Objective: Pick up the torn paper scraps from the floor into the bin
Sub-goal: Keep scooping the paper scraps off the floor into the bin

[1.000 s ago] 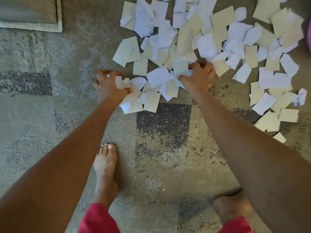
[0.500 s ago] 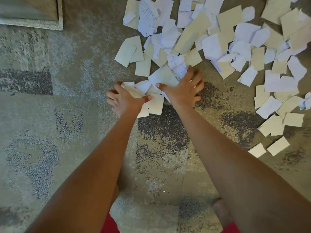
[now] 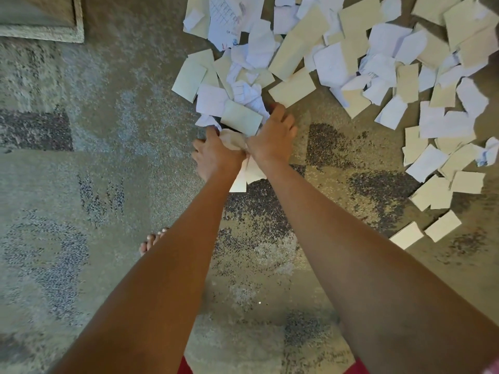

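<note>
Several torn paper scraps [image 3: 337, 58], white and cream, lie spread over the carpet at the top and right. My left hand [image 3: 216, 155] and my right hand [image 3: 272, 133] are pressed together at the near edge of the pile, squeezing a bunch of scraps [image 3: 237, 117] between them. Some cream pieces poke out below the wrists. More loose scraps [image 3: 437, 184] lie at the right. No bin is in view.
The floor is a patterned grey and beige carpet [image 3: 108, 184]. A framed edge of a mat or board [image 3: 40, 22] sits at the top left. My bare left foot [image 3: 152, 240] shows under the left forearm.
Both hands have come closer together, from flat and spread on the scraps to clasped around a gathered bunch. The view has shifted slightly toward the pile.
</note>
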### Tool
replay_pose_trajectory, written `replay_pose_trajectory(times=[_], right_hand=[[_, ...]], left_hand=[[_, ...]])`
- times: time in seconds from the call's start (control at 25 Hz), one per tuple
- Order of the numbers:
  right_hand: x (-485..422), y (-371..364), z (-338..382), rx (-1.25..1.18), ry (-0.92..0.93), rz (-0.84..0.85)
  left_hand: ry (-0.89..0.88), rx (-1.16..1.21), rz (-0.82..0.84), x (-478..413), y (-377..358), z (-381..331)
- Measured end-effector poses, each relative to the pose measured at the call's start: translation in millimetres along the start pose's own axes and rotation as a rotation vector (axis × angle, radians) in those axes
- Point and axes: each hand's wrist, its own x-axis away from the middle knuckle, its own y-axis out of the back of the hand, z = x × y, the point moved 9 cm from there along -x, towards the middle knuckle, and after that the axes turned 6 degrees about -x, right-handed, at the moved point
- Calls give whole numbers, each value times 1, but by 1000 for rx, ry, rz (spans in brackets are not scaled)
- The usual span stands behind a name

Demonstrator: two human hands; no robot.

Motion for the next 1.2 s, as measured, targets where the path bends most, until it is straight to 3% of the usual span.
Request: replay_pose_trajectory(times=[0.16,0.36,0.6,0.88,1.2], right_hand=[[-2,0,-6,-120,82,33],[-3,5,-31,-405,-40,134],[7,39,-54,-515,-116,61],[30,116,-60,-632,-135,16],[50,231,-68,-729,-88,-119]], left_hand=[[-53,122,2,-2,1,1],[-113,188,77,2,12,-4],[-52,305,104,9,30,8],[-56,446,78,43,66,-22],[-183,448,47,107,101,-115]])
